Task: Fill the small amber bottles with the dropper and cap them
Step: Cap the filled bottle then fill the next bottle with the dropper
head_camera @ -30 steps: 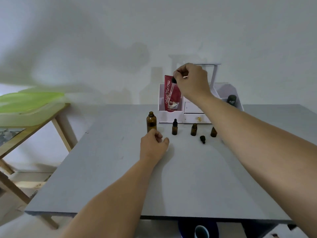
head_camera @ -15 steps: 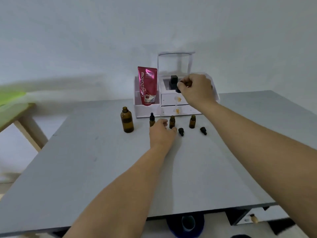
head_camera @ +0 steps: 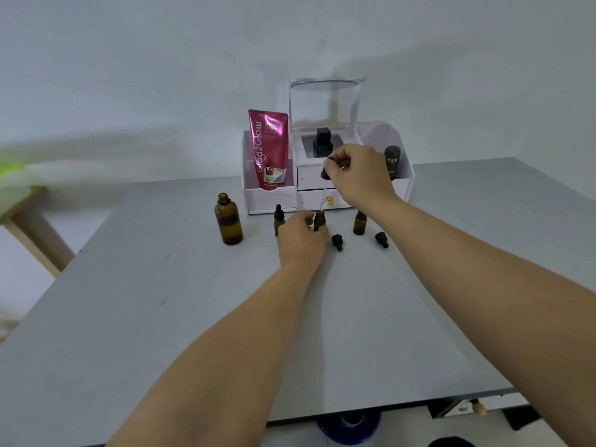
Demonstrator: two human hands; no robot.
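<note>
3 small amber bottles: capped bottle just left of the left hand; middle bottle in that hand's grip; open bottle just to its right, all on the tabletop.
Left hand: fingers curled round the middle bottle, steadying it.
Right hand: pinched the dropper by its black bulb, with the glass tip at or just above the middle bottle's mouth.
Loose caps: 2 lay right of the left hand.
Progress: seemingly 1 of 3 finished and the 2nd being filled; 2 caps were left to fit. Fill levels were unreadable.
Large amber bottle: uncapped, further left of the left hand.
Writing: pink pouch read "Glad2Glow", "RETINOL BRIGHT", "10x"; dark tube beside the right hand read "Kahf".
</note>
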